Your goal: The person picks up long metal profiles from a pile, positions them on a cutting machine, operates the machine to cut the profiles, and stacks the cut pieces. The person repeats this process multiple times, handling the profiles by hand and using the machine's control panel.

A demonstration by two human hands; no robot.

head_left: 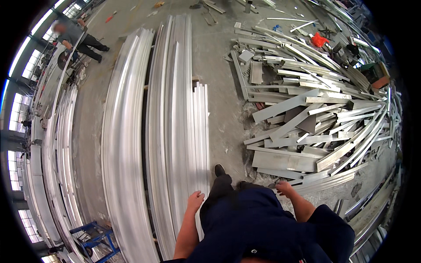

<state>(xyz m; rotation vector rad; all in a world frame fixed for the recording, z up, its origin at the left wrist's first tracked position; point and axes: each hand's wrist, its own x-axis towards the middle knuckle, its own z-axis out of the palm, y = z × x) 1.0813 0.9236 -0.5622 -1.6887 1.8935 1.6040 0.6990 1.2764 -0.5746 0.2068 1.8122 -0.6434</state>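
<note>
My left hand (196,201) hangs at my side, above the right edge of a long stack of silvery metal profiles (177,109). Its fingers are loosely bent and slightly apart, with nothing seen in them. On my other side, my right hand (285,188) is held out near the front end of a jumbled scrap heap of cut metal pieces (285,161). Its fingers look loosely apart and I make out no held thing. Whether either hand touches the metal below cannot be told. Shorter profiles (201,127) lie along the stack's right side.
A second long stack of profiles (125,131) runs parallel on the left, beyond a dark gap. More bars (66,153) lie farther left, beside a blue metal frame (96,239). Another person (74,37) stands at the far left, near a long bar. A red bag (319,40) rests on the scrap.
</note>
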